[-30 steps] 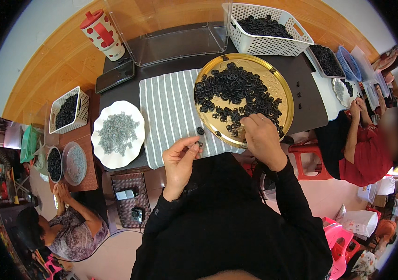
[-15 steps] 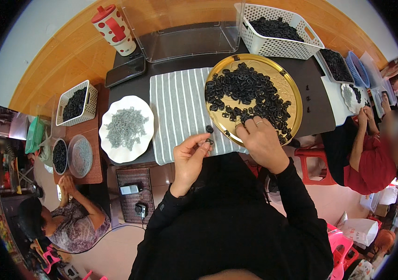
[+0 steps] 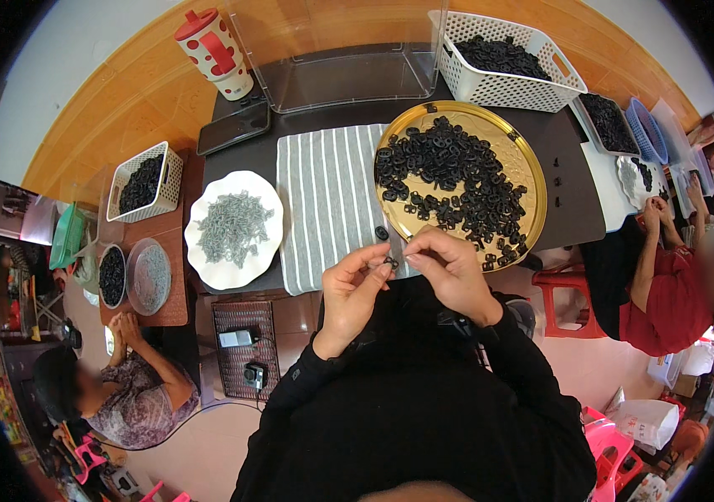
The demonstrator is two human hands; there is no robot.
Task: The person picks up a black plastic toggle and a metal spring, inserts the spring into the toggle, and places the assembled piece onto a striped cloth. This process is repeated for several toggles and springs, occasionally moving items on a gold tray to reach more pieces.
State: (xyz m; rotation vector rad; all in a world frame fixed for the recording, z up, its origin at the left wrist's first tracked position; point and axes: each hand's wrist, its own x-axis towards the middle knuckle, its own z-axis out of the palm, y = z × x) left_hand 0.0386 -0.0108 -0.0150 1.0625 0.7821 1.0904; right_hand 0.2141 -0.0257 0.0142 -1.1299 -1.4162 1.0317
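A dark surface (image 3: 574,197) is seen from above. Toward its right end, a round golden tray (image 3: 507,151) is heaped with small black pieces (image 3: 449,159). A grey-and-white striped cloth (image 3: 323,192) is spread left of the tray, reaching the near edge. Further left, a scalloped white plate (image 3: 227,182) is piled with greyish pieces (image 3: 235,226). By the near edge, a small dark piece (image 3: 391,262) is pinched in the left hand's (image 3: 348,293) fingers. The right hand's (image 3: 457,276) thumb and forefinger are brought close beside it; whether anything is held there cannot be told.
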